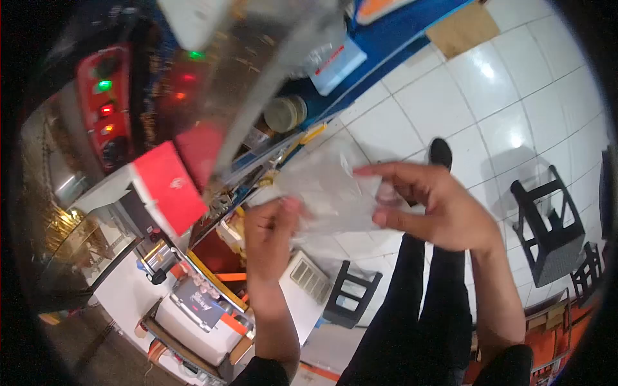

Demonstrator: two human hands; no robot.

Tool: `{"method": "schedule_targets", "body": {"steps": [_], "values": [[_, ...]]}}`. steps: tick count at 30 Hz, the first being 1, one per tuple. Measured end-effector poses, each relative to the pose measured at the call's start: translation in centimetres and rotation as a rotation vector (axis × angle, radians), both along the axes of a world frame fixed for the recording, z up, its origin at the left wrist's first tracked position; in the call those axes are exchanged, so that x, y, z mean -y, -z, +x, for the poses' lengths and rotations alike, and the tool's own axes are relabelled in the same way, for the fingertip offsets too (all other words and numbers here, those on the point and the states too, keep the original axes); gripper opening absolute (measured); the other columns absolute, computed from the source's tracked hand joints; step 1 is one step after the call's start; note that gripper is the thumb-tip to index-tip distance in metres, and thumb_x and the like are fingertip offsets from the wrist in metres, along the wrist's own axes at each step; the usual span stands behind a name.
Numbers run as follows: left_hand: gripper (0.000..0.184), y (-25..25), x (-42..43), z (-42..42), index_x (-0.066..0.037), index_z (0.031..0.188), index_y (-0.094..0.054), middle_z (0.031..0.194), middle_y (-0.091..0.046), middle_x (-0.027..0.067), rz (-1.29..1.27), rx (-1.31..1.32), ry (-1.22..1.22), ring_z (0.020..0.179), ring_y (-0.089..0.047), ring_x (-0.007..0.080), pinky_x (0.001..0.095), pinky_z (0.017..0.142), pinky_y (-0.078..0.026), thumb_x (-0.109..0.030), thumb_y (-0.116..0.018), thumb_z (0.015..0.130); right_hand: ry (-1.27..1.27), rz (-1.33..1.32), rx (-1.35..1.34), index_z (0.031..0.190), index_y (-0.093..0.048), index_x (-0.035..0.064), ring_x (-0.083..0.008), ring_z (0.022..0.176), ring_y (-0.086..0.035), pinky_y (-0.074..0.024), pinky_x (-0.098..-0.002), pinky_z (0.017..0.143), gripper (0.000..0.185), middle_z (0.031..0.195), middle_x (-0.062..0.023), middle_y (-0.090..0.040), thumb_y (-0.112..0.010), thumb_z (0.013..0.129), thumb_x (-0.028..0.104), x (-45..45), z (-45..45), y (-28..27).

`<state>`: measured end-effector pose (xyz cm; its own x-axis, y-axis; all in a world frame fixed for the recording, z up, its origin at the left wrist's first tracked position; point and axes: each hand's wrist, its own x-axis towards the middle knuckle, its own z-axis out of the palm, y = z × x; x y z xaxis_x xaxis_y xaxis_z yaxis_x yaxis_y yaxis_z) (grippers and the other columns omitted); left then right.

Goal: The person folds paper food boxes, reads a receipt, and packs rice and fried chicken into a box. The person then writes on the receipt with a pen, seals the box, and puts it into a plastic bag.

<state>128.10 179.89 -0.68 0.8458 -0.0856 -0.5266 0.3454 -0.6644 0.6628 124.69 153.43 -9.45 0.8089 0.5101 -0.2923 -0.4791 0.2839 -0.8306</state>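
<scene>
A clear plastic bag (328,190) hangs between my two hands in the middle of the view, slightly blurred. My left hand (273,231) is closed, its thumb and fingers pinching the bag's left side. On the right, my right hand (428,206) is spread, with thumb and index finger apart at the bag's right edge. Its fingertips lie at or very near the plastic; whether they grip it cannot be made out.
Black stools (550,225) stand on the white tiled floor (425,103). At upper left is a machine with a red panel (106,106) and lights. A red box (168,188), a jar (285,114) and a blue counter edge (393,48) lie beyond my hands.
</scene>
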Motion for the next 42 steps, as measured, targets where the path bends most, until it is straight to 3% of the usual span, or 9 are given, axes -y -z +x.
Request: {"method": "schedule_targets", "body": {"steps": [7,11,15,19,23,25,30,37,42], "values": [[0.022,-15.4,4.5,0.7,-0.002,0.11,-0.077,0.063,-0.054,0.0038,-0.17,-0.192,0.32,0.061,-0.046,0.0065,0.0271,0.055,-0.036,-0.017,-0.063,0.101,0.172,0.29,-0.176,0.149,-0.049,0.0065,-0.011,0.094,-0.066,-0.0525,-0.0278,0.087,0.065,0.103,-0.0087,-0.073,-0.075,0.09,0.001,4.3,-0.5,-16.8],[0.02,-23.9,4.4,0.2,0.0,0.102,-0.076,0.066,-0.059,0.0067,-0.139,-0.072,0.492,0.063,-0.045,0.007,0.0281,0.057,-0.039,-0.018,-0.066,0.1,-0.236,-0.216,0.183,0.132,-0.064,-0.0007,-0.0122,0.081,-0.065,-0.0545,-0.0297,0.079,0.042,0.09,-0.008,-0.075,-0.072,0.091,0.003,7.1,0.4,-27.7],[0.018,-32.6,5.0,0.2,0.003,0.098,-0.074,0.081,-0.072,0.014,-0.098,0.099,0.53,0.075,-0.068,0.0202,0.034,0.072,-0.052,-0.015,-0.072,0.094,-0.308,-0.217,0.276,0.124,-0.066,-0.0067,-0.0127,0.082,-0.069,-0.0559,-0.0284,0.077,0.033,0.09,-0.0106,-0.075,-0.069,0.092,0.0,5.9,0.4,-35.7],[0.031,-38.7,6.1,-2.1,-0.003,0.119,-0.066,0.102,-0.065,0.0162,0.385,1.039,0.176,0.099,-0.065,0.0298,0.0383,0.087,-0.051,-0.007,-0.074,0.089,-0.009,-0.205,0.094,0.124,-0.066,-0.0082,-0.0105,0.082,-0.069,-0.0558,-0.0262,0.077,0.035,0.091,-0.0091,-0.075,-0.073,0.089,-0.002,3.4,-0.2,-40.5],[0.036,-38.5,4.9,-7.4,-0.003,0.119,-0.062,0.102,-0.063,0.0127,0.06,0.857,0.087,0.097,-0.065,0.0299,0.0408,0.087,-0.052,-0.01,-0.077,0.088,0.13,-0.112,0.073,0.121,-0.067,-0.0064,-0.0096,0.083,-0.068,-0.0553,-0.025,0.078,0.039,0.091,-0.0066,-0.074,-0.078,0.084,-0.004,-0.8,-2.2,-40.3],[0.033,-37.0,4.1,-7.8,0.001,0.109,-0.063,0.091,-0.068,0.0069,-0.312,0.49,-0.021,0.076,-0.066,0.0125,0.0288,0.065,-0.054,-0.016,-0.082,0.088,0.068,-0.154,0.084,0.115,-0.071,-0.0037,-0.0079,0.082,-0.065,-0.0541,-0.0249,0.077,0.034,0.09,-0.0048,-0.073,-0.08,0.083,-0.003,-3.6,-3.3,-39.4],[0.026,-32.1,-1.7,-6.3,0.001,0.101,-0.066,0.083,-0.068,0.0005,-0.807,0.261,-0.15,0.074,-0.064,0.005,0.0223,0.066,-0.053,-0.005,-0.085,0.084,0.134,-0.361,0.303,0.085,-0.066,0.0017,-0.0047,0.072,-0.056,-0.0457,-0.0219,0.064,0.015,0.076,0.0026,-0.064,-0.081,0.083,0.001,-9.5,-3.1,-40.1],[0.021,-33.2,-11.7,-0.7,0.0,0.094,-0.064,0.084,-0.065,0.0051,-0.355,0.683,-0.011,0.073,-0.066,0.0105,0.0252,0.066,-0.055,0.005,-0.08,0.081,0.596,-0.759,0.411,0.086,-0.055,0.0008,-0.0152,0.06,-0.067,-0.0503,-0.0277,0.057,0.015,0.067,-0.0076,-0.065,-0.07,0.088,0.0,-15.0,0.3,-42.6],[0.016,-33.6,-13.0,2.0,0.0,0.09,-0.061,0.088,-0.064,0.0097,-0.374,0.862,0.206,0.072,-0.068,0.0164,0.0297,0.064,-0.056,-0.001,-0.076,0.086,0.66,-1.119,0.631,0.078,-0.055,0.0017,-0.0165,0.058,-0.055,-0.0475,-0.0312,0.057,0.021,0.065,-0.009,-0.056,-0.075,0.084,0.001,-20.5,-0.3,-47.5]]}}
